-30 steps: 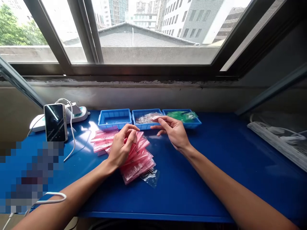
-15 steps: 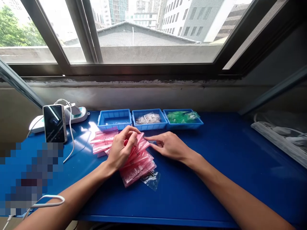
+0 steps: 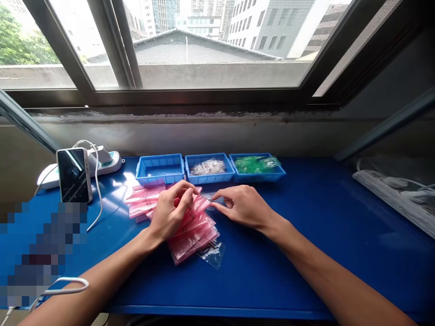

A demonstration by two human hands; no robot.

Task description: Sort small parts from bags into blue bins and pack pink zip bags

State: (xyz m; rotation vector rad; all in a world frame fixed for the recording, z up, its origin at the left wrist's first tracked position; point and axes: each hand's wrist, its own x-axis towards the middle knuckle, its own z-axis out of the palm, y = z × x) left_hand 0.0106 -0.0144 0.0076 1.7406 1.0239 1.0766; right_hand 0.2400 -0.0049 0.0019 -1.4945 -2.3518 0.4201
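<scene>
My left hand (image 3: 172,209) is curled over a spread of pink plastic bags (image 3: 193,242), gripping one of them, with thumb and index fingertips slightly apart above it. Just to its right, my right hand (image 3: 243,204) pinches thumb and index finger at a small clear plastic bag (image 3: 210,197) beside the pink bag's right edge. What the clear bag contains is too small to make out. From under the pink pile pokes another clear bag (image 3: 215,254) with thin dark pieces in it. More pink bags (image 3: 144,201) lie to the left of my left hand.
Three blue trays line the back: one with a few small bits (image 3: 159,158), one with clear packets (image 3: 209,167), one with green bags (image 3: 253,165). A phone (image 3: 73,175) leans by a white power strip (image 3: 108,167) at left. Another strip (image 3: 394,199) lies right.
My right hand has drawn slightly right, away from the pink bag, and clear plastic now shows at its fingertips. The left fingertips have parted a little. The view shifted slightly.
</scene>
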